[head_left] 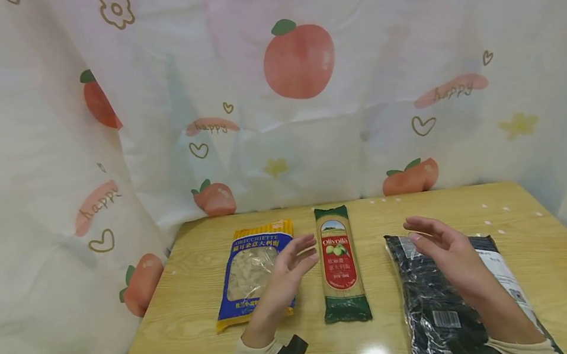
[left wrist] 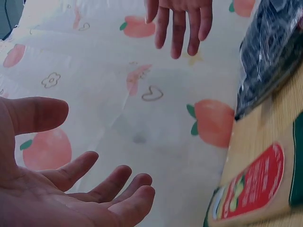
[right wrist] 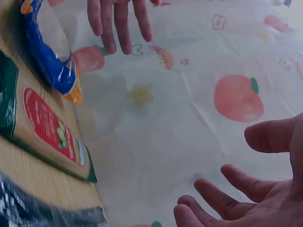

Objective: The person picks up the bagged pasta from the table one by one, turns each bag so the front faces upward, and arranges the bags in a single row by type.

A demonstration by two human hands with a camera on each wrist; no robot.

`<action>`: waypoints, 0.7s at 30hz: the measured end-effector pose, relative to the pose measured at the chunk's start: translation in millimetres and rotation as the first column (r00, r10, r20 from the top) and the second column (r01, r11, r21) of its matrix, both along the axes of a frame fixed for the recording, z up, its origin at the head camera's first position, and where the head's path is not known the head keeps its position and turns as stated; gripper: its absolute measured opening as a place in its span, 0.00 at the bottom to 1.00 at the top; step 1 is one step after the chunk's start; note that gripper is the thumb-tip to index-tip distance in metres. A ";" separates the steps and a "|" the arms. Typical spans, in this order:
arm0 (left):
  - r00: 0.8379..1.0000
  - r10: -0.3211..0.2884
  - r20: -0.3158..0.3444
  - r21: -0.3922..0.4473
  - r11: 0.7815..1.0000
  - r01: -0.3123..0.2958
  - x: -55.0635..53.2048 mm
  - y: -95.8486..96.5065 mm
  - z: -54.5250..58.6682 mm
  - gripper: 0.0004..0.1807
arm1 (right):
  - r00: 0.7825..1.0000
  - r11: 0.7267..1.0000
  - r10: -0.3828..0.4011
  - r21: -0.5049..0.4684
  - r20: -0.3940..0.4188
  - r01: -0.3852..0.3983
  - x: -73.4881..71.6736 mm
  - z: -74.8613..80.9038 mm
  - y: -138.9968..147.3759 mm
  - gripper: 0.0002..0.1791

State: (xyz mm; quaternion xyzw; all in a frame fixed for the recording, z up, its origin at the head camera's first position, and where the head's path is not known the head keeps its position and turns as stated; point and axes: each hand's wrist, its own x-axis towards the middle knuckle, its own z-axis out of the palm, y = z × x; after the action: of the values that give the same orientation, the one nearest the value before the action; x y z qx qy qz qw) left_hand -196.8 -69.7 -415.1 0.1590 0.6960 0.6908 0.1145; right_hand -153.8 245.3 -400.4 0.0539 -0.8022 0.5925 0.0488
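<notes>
Three packets lie side by side on a wooden table. A blue and yellow bag of shell pasta is at the left. A narrow green and red spaghetti packet lies in the middle. A black plastic packet is at the right. My left hand hovers above the blue bag's right edge, palm facing right, fingers relaxed and holding nothing. My right hand hovers above the black packet, palm facing left, fingers relaxed and empty. The wrist views show the left hand and the right hand open, palms facing each other.
A white curtain printed with peaches, hearts and flowers hangs behind the table and down its left and right sides. A black strap sits at my left wrist. Bare tabletop shows in front of the packets and at the far right.
</notes>
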 end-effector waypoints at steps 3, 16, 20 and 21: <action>0.999 -0.041 0.015 0.032 0.999 0.040 5.6 15.4 1.4 0.29 | 0.999 0.999 -0.026 0.030 -0.020 0.027 6.1 -4.3 16.3 0.26; 0.975 -0.150 0.167 0.127 0.983 0.129 31.4 75.2 -17.3 0.25 | 0.947 0.958 -0.249 0.198 0.205 0.209 38.0 -39.8 87.9 0.34; 0.964 -0.144 0.224 0.160 0.981 0.109 35.1 84.2 -24.7 0.24 | 0.877 0.941 -0.311 0.247 0.366 0.230 43.0 -46.4 101.8 0.43; 0.960 -0.142 0.240 0.166 0.981 0.104 36.0 86.2 -26.7 0.24 | 0.855 0.937 -0.333 0.243 0.397 0.252 44.5 -48.2 103.7 0.43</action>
State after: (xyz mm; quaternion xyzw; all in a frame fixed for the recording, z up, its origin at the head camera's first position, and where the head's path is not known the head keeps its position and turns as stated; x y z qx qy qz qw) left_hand -160.8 16.6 -441.8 0.1216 0.6099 0.7479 0.2320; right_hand -109.3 349.0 -448.6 -0.1974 -0.8423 0.4994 -0.0455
